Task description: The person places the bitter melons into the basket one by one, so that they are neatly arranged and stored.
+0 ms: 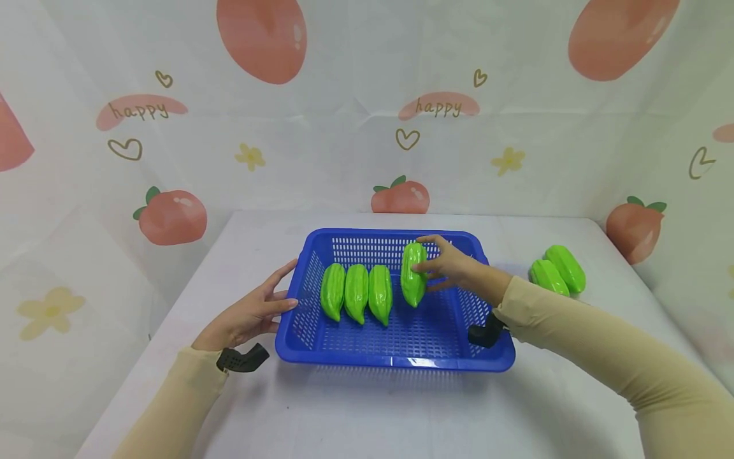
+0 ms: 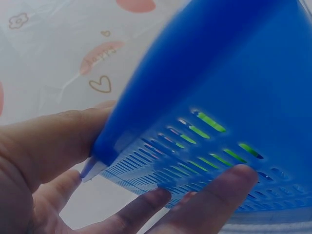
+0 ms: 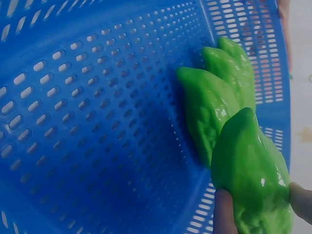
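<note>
A blue plastic basket [image 1: 395, 363] with slotted walls stands on the white table. Inside it, three glossy green bitter melons [image 1: 357, 293] lie side by side toward the left, tips facing the near side. My right hand [image 1: 450, 264] pinches another bitter melon [image 1: 413, 277] between thumb and fingers, over the right half of the basket. In the right wrist view this held bitter melon [image 3: 251, 170] has its pointed end up, in front of the others. My left hand [image 1: 252, 312] holds the basket's left rim. Its fingers [image 2: 209, 200] lie against the slotted outer wall in the left wrist view.
Two more bitter melons [image 1: 557, 271] lie on the table [image 1: 344, 414] to the right of the basket, behind my right forearm. A white printed cloth [image 1: 321, 146] hangs behind the table and along its sides.
</note>
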`<state>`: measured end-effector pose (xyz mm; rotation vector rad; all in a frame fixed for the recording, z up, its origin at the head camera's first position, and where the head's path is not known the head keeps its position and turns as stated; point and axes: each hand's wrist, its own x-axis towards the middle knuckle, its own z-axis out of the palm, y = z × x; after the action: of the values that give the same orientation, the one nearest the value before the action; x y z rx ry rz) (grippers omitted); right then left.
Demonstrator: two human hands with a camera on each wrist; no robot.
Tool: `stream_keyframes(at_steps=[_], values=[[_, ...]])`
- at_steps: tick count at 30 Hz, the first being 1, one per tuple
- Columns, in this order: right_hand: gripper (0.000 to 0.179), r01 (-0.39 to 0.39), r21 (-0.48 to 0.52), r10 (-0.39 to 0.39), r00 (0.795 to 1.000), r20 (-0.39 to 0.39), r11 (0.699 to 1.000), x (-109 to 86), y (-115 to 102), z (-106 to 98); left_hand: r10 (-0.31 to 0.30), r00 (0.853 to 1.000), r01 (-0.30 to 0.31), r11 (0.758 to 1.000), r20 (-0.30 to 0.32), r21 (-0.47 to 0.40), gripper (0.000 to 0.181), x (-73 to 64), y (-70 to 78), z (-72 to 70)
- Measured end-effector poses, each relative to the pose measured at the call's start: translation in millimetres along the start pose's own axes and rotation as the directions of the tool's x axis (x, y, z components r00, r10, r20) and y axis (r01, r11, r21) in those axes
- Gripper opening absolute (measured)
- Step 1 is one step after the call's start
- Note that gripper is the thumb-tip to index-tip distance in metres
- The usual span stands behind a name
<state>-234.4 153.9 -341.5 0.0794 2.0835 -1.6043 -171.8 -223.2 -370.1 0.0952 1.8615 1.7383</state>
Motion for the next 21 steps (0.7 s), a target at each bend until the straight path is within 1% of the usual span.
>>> stream_keyframes(at_steps=[6,10,15,21], values=[[0.074,-0.018,0.012,0.018,1.0,0.009,1.0,5.4,5.0,5.2,0.012,1.0,-0.012,1.0,0.006,-0.019,0.085,-0.8,0.6,-0.5],[0.073,-0.032,0.021,0.032,0.999,0.007,0.999,9.4,8.6,8.6,0.004,1.0,-0.004,1.0,0.004,-0.001,0.085,-0.4,0.6,0.1],[0.072,-0.056,-0.007,0.056,0.998,0.008,0.998,13.9,12.3,11.8,-0.002,1.0,0.002,1.0,-0.002,0.017,0.085,-0.5,1.0,0.5],[0.071,-0.063,-0.041,0.064,0.998,0.022,0.997,16.1,13.9,13.3,0.003,1.0,-0.003,1.0,0.01,-0.005,0.085,-0.3,0.9,-0.4]])
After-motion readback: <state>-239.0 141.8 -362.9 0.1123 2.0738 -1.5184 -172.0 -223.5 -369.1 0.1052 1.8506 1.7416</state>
